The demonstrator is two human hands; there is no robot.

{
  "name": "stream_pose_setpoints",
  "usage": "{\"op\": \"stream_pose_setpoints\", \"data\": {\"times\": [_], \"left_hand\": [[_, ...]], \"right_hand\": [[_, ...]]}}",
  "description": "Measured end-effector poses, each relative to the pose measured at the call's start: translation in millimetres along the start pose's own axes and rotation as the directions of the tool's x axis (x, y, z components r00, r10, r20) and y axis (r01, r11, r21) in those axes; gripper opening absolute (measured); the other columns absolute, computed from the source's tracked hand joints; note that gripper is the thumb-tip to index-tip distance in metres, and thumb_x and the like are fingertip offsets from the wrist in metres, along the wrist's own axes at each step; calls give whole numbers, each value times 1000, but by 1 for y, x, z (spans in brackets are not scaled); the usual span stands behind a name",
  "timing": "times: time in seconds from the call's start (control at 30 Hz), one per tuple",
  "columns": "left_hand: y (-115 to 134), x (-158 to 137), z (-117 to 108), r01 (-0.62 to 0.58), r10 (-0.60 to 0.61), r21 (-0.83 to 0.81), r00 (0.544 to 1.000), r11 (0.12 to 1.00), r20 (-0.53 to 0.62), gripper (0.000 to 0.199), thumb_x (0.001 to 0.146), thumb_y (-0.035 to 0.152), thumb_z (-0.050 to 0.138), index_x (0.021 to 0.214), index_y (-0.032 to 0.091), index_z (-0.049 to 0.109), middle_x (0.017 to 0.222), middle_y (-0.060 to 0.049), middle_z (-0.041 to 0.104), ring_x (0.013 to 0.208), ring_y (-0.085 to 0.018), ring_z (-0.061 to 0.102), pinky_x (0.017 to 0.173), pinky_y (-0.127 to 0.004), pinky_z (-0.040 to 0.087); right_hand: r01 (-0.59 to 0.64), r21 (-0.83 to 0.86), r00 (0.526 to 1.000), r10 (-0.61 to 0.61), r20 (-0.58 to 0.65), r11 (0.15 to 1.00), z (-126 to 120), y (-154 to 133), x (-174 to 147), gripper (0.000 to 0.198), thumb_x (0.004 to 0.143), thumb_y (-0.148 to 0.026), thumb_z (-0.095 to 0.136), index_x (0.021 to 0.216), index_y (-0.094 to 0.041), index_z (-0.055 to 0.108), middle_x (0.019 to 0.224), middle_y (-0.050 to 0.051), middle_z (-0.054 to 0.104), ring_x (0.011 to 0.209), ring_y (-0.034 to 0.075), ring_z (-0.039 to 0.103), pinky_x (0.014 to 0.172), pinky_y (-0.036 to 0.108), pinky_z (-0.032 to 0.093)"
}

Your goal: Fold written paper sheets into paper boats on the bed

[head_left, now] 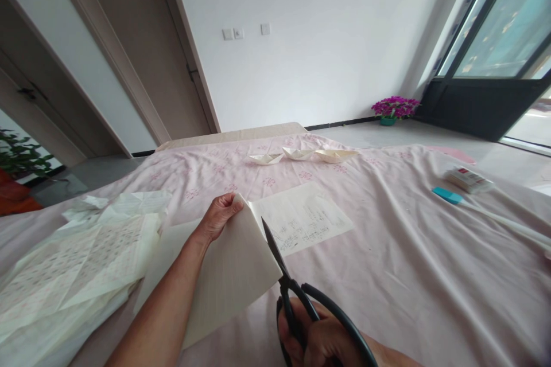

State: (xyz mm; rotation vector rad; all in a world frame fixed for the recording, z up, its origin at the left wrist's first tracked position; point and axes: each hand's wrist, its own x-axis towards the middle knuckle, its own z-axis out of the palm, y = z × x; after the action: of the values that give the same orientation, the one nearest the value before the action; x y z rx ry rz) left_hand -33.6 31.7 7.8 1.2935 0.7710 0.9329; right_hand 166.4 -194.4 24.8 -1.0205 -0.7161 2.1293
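My left hand [221, 215] pinches the far edge of a cream sheet of paper [232, 275], which is folded over and raised off the cloth. In my right hand [316, 332] is a pair of black-handled scissors [297, 292], its blades pointing away from me. The blades lie at the right edge of the folded paper, near its crease; whether they are cutting into it I cannot tell. Just beyond lies a flat sheet with handwriting [310, 221], partly behind the raised paper.
Three folded paper boats [298, 153] sit in a row farther back on the pink flowered cloth [387, 252]. Crumpled printed sheets [86, 264] lie at the left. To the right are a blue-headed spatula [447, 195] and a small plastic-wrapped packet [468, 179].
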Motion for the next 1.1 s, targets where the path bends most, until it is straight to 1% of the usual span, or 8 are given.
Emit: {"op": "stream_pose_setpoints", "data": {"times": [0.13,0.3,0.4,0.47,0.57,0.73,0.9,1.1], "left_hand": [[-3,1,3,2,-2,-2,1000,1000,14,32,65,39,79,72,14,59,61,4,59,50,-7,50,50,-17,39],[-5,1,0,-4,4,-58,1000,998,1,33,65,38,80,70,14,58,59,4,59,49,-7,49,49,-17,38],[-6,1,-1,-12,11,-72,1000,997,-12,34,63,38,81,68,14,57,59,5,58,49,-7,49,48,-17,38],[-7,2,-1,-14,14,-74,1000,997,-14,33,63,38,81,68,14,58,59,5,58,49,-7,49,49,-17,39],[-7,2,-1,-15,14,-80,1000,997,-9,32,64,37,80,68,15,58,59,4,58,49,-7,50,49,-17,40],[-6,2,1,-21,21,-82,1000,996,0,31,64,36,80,69,15,59,60,4,60,49,-8,51,50,-18,42],[-4,0,5,-10,11,-37,1000,999,28,29,66,37,79,70,14,60,60,3,60,49,-8,52,49,-18,41],[-4,-2,11,10,-10,-7,1000,1000,26,34,64,41,80,70,15,58,60,3,60,48,-8,51,48,-18,40]], "right_hand": [[58,53,998,-59,17,997,-1,0,1,35,40,-8,46,74,-16,54,57,-4,46,48,8,44,47,21,27],[64,144,996,-72,50,988,-3,7,7,34,38,-7,45,69,-16,50,55,-4,44,45,7,41,44,20,22],[64,165,996,-74,55,984,-4,12,11,35,36,-6,44,69,-17,49,54,-4,44,44,6,38,43,19,20],[82,171,995,-90,41,982,-5,14,13,32,38,-6,45,68,-17,49,53,-5,44,44,6,37,44,19,21],[72,156,997,-75,9,985,-7,17,12,29,39,-6,48,66,-17,50,52,-4,45,46,6,38,44,19,21],[105,88,991,-97,-87,991,-7,15,5,25,42,-6,52,65,-15,51,62,-2,48,55,7,42,45,18,21],[82,8,996,-82,-40,997,-1,6,3,25,43,-8,50,67,-16,51,55,-4,45,45,6,39,45,20,22],[75,79,995,-80,55,994,2,-5,3,27,43,-13,47,69,-16,49,56,-5,44,43,7,43,45,21,27]]}}
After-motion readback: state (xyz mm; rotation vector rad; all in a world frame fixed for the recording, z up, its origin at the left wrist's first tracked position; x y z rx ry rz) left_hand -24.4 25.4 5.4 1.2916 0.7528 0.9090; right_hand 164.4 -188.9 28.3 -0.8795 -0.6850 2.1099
